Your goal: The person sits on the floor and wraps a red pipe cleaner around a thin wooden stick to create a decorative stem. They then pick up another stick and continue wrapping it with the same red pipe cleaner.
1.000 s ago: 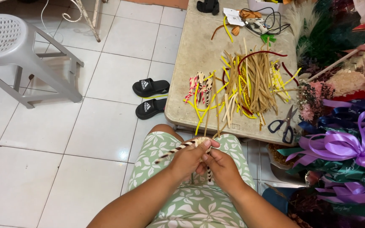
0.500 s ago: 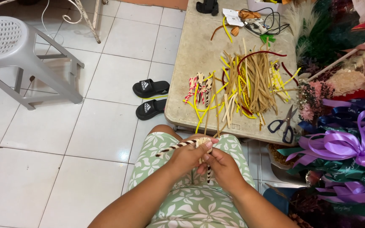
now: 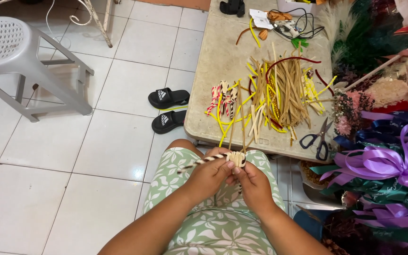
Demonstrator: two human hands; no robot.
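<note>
Both hands meet over the lap, just short of the low table's (image 3: 213,85) near edge. Left hand (image 3: 209,175) closed around a striped brown-and-white pipe cleaner (image 3: 203,161); right hand (image 3: 252,185) pinching a small tan woven piece (image 3: 236,158) at the top, thumb and fingertips pressed on it. The two hands touch each other at the fingertips, the woven piece sitting between them and slightly above.

Key relation: the striped pipe cleaner's long axis runs from the woven piece out to the left and slightly down, free end sticking out past the left hand's knuckles, over the green leaf-print dress (image 3: 199,226). So the loose end lies on the left hand's side, and the left hand is the nearer one to it; the right hand only anchors the woven piece. A short dark bit hangs below the hands, probably another end of the same work, too small to tell.

Thin tan sticks rise from the woven piece toward the table, in line with the pile of tan and yellow strips (image 3: 279,94). Scissors (image 3: 318,139) lie on the table's right near corner, well apart from both hands. Black sandals (image 3: 168,108) on the tile floor beside the table, grey plastic stool (image 3: 20,61) far left, purple ribbon bows (image 3: 388,163) at right
</note>
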